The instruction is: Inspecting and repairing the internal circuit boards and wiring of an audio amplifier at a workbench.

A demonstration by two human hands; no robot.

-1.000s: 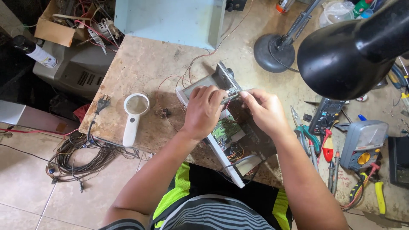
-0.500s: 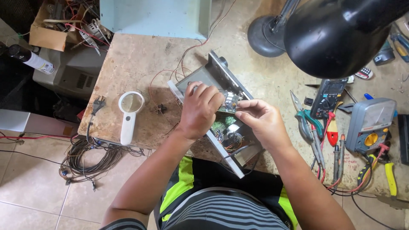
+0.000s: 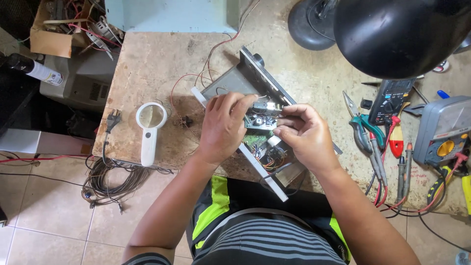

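grey metal under both my hands: an open chassis [image 3: 230, 88] lies slantwise on the worn stone tabletop [image 3: 147, 64], its long edge running from about 11 o'clock down to 5 o'clock. my left hand [image 3: 223, 127] and my right hand [image 3: 304, 135] meet over its middle, each pinching one end of a small circuit board [image 3: 260, 120] between fingertips and thumb, left hand on its 9 o'clock end, right hand on its 3 o'clock end. that board sits just above the chassis, level with its centre. a green board [image 3: 254, 141] with coloured wires [image 3: 270, 162] shows inside the chassis at 6 o'clock of my fingers. thin red wires [image 3: 184, 83] loop off the chassis toward 10 o'clock.

at 9 o'clock of my left hand lies a white magnifying glass [image 3: 149, 130], well apart, with a plug [image 3: 113, 119] and a coil of dark cable [image 3: 110, 179] beyond the table edge. at 3 o'clock of my right hand are green-handled pliers [image 3: 365, 130], red and black probes [image 3: 397, 147], a dark multimeter [image 3: 392, 98] and a grey meter [image 3: 444, 130]. a black lamp shade [image 3: 402, 34] hangs at 1 o'clock.
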